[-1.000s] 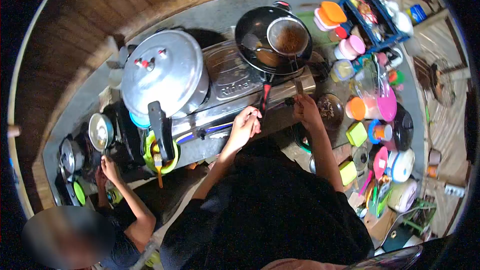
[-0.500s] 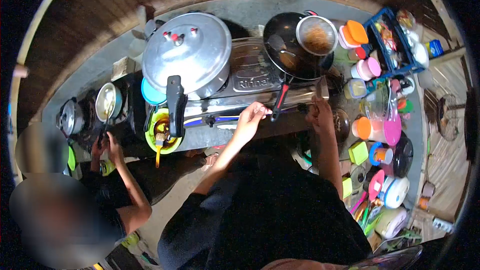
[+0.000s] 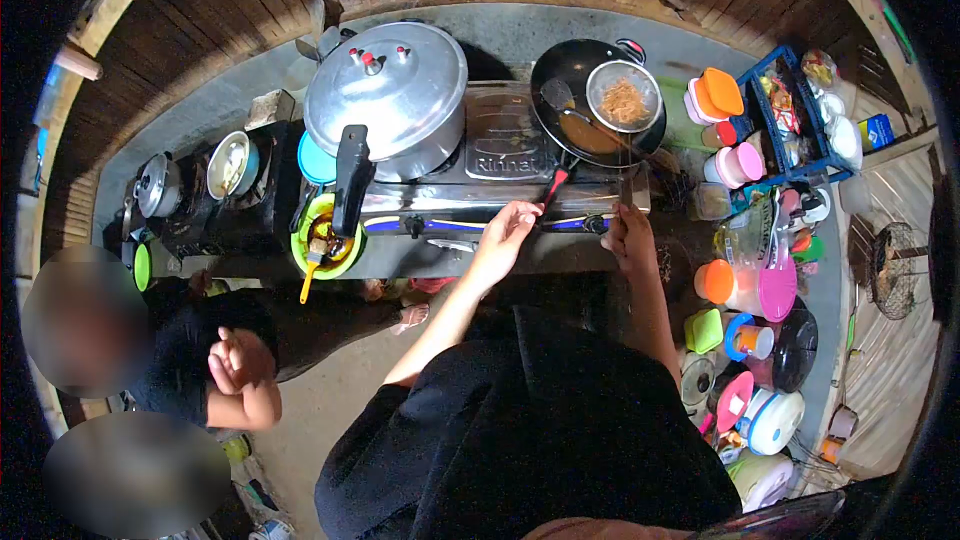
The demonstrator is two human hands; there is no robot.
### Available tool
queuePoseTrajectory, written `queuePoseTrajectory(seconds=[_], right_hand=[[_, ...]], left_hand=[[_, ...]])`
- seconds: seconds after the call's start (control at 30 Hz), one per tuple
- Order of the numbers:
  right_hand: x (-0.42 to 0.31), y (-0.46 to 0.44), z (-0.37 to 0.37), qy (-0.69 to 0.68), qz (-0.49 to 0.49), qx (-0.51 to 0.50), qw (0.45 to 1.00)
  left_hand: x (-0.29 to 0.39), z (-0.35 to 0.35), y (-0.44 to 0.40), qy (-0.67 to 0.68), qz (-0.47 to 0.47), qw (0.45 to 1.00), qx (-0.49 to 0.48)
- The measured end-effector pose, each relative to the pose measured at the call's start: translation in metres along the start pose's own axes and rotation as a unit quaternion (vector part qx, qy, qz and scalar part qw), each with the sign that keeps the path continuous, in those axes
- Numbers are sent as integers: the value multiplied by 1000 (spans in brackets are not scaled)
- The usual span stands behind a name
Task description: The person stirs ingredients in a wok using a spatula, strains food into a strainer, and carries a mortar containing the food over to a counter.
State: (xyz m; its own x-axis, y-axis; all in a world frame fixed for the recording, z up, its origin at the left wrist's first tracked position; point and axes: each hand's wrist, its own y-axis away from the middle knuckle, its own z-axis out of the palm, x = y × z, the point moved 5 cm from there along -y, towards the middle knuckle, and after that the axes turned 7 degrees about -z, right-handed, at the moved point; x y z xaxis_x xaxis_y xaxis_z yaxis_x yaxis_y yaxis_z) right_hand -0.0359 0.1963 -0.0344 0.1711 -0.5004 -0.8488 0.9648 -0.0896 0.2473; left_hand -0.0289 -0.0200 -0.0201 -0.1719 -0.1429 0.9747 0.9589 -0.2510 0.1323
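A black wok (image 3: 548,70) with a red-and-black handle sits on the right side of the stove, brown oil or liquid in its bottom. My left hand (image 3: 508,238) is closed at the end of the wok handle (image 3: 558,183), fingertips against it. With my right hand (image 3: 632,238) I grip the thin handle of a mesh strainer (image 3: 598,100). The strainer is over the right part of the wok and holds golden-brown shreds (image 3: 625,100). A spatula (image 3: 557,93) rests inside the wok, its handle slanting over the right rim.
A large pressure cooker (image 3: 385,90) covers the stove's left side. A green bowl (image 3: 352,258) with a brush (image 3: 312,270) stands before it. Containers (image 3: 740,165) and a blue crate (image 3: 825,145) crowd the right. Another person (image 3: 200,350) is at the left, near a pot (image 3: 232,165).
My left fingers have moved onto the wok handle. The strainer has shifted slightly left and down in view. The other person's hand has left the pot at the left and is raised.
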Motion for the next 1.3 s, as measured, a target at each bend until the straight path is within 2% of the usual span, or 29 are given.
queuePoseTrajectory(seconds=[0.13,0.23,0.43,0.47,0.57,0.63,0.73,0.9,0.97,1.1,1.17,1.3], right_hand=[[-11,5,-8,-19,6,-39,999],[-23,8,-11,7,-38,-70,997],[-15,8,-32,-42,74,-81,993],[-16,12,-33,-38,55,-106,992],[-21,23,-36,-3,10,-94,996],[-22,25,-40,-5,13,-85,996],[-11,11,-56,-1,72,-80,994],[-32,13,-41,27,22,-39,999],[-37,9,-33,21,-4,-60,998],[-11,-7,-35,24,21,-56,998],[-3,-10,-35,50,38,-22,998],[-19,-11,-18,111,-47,-14,993]], left_hand=[[1,22,5,-11,21,1000,5],[-2,34,11,-6,18,1000,14],[-23,61,30,0,-5,1000,24],[-25,65,34,-5,-7,1000,28],[-30,73,43,-10,-12,999,33],[-32,77,47,-8,-21,999,45],[-35,81,45,-22,-28,999,37],[-28,76,26,-20,-26,999,12],[-23,71,15,-20,-19,1000,-7],[-12,55,-3,-20,-12,999,-26],[-10,46,-11,-16,-9,999,-32],[-9,32,-26,-10,-21,998,-50]])
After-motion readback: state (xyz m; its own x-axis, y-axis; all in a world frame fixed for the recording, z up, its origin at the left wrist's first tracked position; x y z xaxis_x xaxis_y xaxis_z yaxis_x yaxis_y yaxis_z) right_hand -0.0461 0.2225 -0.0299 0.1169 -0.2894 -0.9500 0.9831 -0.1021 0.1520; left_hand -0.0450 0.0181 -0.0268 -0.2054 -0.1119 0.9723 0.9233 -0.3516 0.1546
